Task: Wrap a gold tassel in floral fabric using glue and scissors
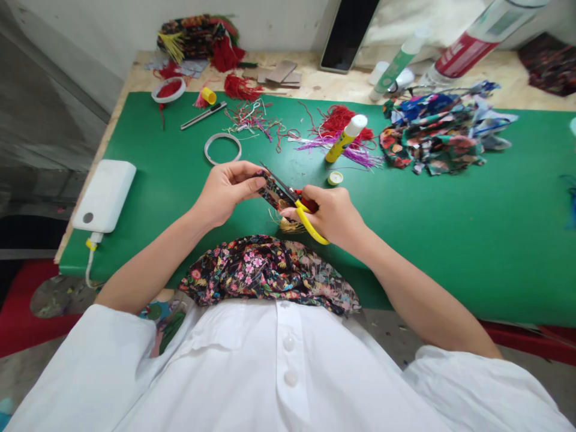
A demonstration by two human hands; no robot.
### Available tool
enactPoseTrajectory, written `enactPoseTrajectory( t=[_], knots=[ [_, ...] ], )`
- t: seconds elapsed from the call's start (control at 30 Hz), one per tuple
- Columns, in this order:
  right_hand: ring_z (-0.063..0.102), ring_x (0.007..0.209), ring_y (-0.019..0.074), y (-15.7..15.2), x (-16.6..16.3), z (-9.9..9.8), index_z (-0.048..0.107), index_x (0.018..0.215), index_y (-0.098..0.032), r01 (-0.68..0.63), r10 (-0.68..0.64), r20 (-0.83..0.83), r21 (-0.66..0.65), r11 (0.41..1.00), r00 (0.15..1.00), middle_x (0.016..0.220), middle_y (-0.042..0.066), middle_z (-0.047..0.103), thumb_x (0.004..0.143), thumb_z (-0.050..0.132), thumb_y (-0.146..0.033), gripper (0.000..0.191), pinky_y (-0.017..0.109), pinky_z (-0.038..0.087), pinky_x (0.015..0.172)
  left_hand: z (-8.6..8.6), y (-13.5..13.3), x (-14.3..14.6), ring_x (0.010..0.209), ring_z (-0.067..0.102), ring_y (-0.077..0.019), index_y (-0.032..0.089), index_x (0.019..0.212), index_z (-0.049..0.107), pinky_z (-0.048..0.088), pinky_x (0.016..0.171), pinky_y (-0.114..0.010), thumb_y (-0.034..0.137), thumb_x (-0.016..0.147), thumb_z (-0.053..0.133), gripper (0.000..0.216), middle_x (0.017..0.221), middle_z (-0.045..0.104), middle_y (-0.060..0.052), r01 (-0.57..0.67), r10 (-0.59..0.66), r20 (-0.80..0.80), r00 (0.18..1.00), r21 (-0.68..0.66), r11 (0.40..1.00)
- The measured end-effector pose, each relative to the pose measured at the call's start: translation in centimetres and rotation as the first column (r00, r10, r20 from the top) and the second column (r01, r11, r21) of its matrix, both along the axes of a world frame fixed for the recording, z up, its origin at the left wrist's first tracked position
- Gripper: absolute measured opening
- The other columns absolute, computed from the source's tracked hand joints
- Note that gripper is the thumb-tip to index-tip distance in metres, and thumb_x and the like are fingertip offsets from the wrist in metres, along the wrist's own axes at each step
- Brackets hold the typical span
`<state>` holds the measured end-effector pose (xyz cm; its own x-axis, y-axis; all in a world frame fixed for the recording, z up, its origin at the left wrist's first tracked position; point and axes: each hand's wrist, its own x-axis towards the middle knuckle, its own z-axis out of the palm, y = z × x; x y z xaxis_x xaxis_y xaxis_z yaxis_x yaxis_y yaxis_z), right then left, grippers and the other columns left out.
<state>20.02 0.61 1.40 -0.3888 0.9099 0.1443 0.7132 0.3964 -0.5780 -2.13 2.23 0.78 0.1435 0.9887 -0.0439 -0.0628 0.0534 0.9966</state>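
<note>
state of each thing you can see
Scissors: in right hand, blade opening unclear
Strip: pinched in left hand
Glue stick: upright
Small cap: loose
Power bank: cable plugged in
Phone: propped up, screen dark
Knife: lying flat
Floral cloth: bunched
Purple thread: loose

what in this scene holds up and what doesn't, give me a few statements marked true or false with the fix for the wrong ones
1. The right hand holds yellow-handled scissors. True.
2. The left hand is empty. False: it pinches a dark patterned strip.
3. The utility knife lies to the left of the yellow tube in the picture. True.
4. The white device has nothing plugged into it. False: a white cable is attached to its near end.
5. Crumpled floral fabric lies right in front of the white shirt. True.
</note>
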Motion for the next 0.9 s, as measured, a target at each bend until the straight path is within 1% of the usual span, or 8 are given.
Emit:
enactPoseTrajectory(
  t=[0.17, 0.27, 0.47, 0.57, 0.67, 0.77, 0.83, 0.9],
  knots=[
    [0.026, 0.051, 0.0086, -0.3, -0.2, 0.3, 0.035, 0.061, -0.022, 0.035, -0.058, -0.159, -0.144, 0.989, 0.986, 0.05, -0.006, 0.033, 0.084, 0.054, -0.073, 0.059, 0.025, 0.021, 0.049, 0.6, -0.1, 0.0, 0.076, 0.072, -0.0177, 0.021, 0.083, 0.07, 0.062, 0.065, -0.027, 0.05, 0.061, 0.09, 0.042, 0.083, 0.075, -0.002, -0.008, 0.009, -0.038, 0.999, 0.043, 0.999],
    [0.03, 0.052, 0.0095, -0.3, 0.2, 0.4, 0.035, 0.065, -0.023, 0.078, -0.107, -0.235, -0.133, 0.988, 0.966, 0.054, -0.005, 0.036, 0.084, 0.054, -0.073, 0.057, 0.025, 0.024, 0.049, 0.9, -0.2, 0.1, 0.083, 0.072, -0.0177, 0.021, 0.081, 0.069, 0.061, 0.073, -0.029, 0.051, 0.067, 0.087, 0.037, 0.087, 0.074, -0.002, -0.055, 0.074, -0.097, 0.992, 0.187, 0.981],
    [0.038, 0.056, 0.0125, 0.2, 0.9, 0.3, 0.038, 0.078, -0.025, 0.072, -0.11, -0.346, -0.119, 0.99, 0.932, 0.062, -0.004, 0.042, 0.08, 0.056, -0.079, 0.056, 0.027, 0.032, 0.052, 0.8, -1.0, -0.2, 0.097, 0.068, -0.0195, 0.026, 0.078, 0.07, 0.054, 0.093, -0.036, 0.048, 0.082, 0.076, 0.023, 0.093, 0.069, -0.003, -0.035, 0.263, -0.298, 0.918, 0.597, 0.801],
    [0.039, 0.055, 0.0116, 0.2, 0.4, 0.1, 0.039, 0.076, -0.024, -0.03, -0.086, -0.454, -0.242, 0.97, 0.887, 0.062, -0.005, 0.043, 0.078, 0.061, -0.075, 0.056, 0.027, 0.034, 0.051, 0.4, -1.3, -0.4, 0.094, 0.065, -0.0197, 0.026, 0.076, 0.068, 0.053, 0.092, -0.037, 0.046, 0.085, 0.073, 0.022, 0.089, 0.066, -0.003, -0.007, 0.403, -0.356, 0.843, 0.743, 0.67],
    [0.041, 0.056, 0.01, -0.4, -0.6, 0.1, 0.044, 0.075, -0.022, -0.176, -0.084, -0.604, -0.359, 0.917, 0.793, 0.065, -0.005, 0.046, 0.069, 0.075, -0.069, 0.055, 0.025, 0.037, 0.052, 0.2, -1.5, -0.2, 0.086, 0.064, -0.017, 0.025, 0.075, 0.065, 0.053, 0.082, -0.034, 0.035, 0.089, 0.068, 0.018, 0.084, 0.065, -0.001, 0.081, 0.523, -0.318, 0.791, 0.902, 0.425],
    [0.043, 0.058, 0.0089, -1.1, -1.4, 0.2, 0.053, 0.078, -0.02, -0.309, -0.103, -0.72, -0.416, 0.855, 0.686, 0.067, -0.005, 0.05, 0.065, 0.082, -0.062, 0.053, 0.024, 0.039, 0.053, 0.2, -1.5, -0.1, 0.082, 0.064, -0.0134, 0.023, 0.079, 0.063, 0.052, 0.072, -0.028, 0.025, 0.09, 0.067, 0.012, 0.084, 0.064, 0.001, 0.19, 0.565, -0.258, 0.784, 0.966, 0.176],
    [0.044, 0.058, 0.0084, -1.5, -1.8, 0.3, 0.056, 0.08, -0.019, -0.375, -0.122, -0.769, -0.436, 0.818, 0.628, 0.068, -0.004, 0.052, 0.064, 0.084, -0.06, 0.052, 0.023, 0.039, 0.054, 0.1, -1.6, 0.0, 0.083, 0.064, -0.0126, 0.022, 0.085, 0.063, 0.052, 0.071, -0.027, 0.023, 0.09, 0.066, 0.006, 0.086, 0.064, 0.001, 0.263, 0.549, -0.272, 0.79, 0.96, 0.097],
    [0.044, 0.058, 0.0082, -1.8, -2.0, 0.3, 0.057, 0.081, -0.019, -0.408, -0.144, -0.803, -0.438, 0.801, 0.579, 0.068, -0.004, 0.053, 0.064, 0.085, -0.059, 0.052, 0.023, 0.039, 0.055, -0.1, -1.7, 0.0, 0.085, 0.064, -0.0128, 0.022, 0.091, 0.063, 0.052, 0.074, -0.027, 0.022, 0.09, 0.066, 0.004, 0.087, 0.064, 0.001, 0.315, 0.527, -0.304, 0.794, 0.946, 0.071]
  ],
)
